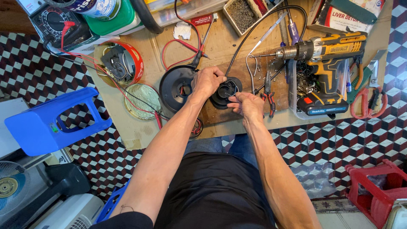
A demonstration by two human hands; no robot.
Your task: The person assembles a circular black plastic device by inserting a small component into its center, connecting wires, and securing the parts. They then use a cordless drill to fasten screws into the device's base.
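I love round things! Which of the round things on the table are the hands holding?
The small black round part, held between the left hand and right hand. The bigger black disc, red-rimmed tin and clear lid lie untouched.

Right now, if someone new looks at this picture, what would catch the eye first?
Most likely the two hands at the centre of the wooden worktable: the left hand presses on a small black round part, and the right hand pinches at its edge. Next comes the yellow and black cordless drill lying over a clear box on the right, and the bright blue plastic stool on the patterned floor at the left.
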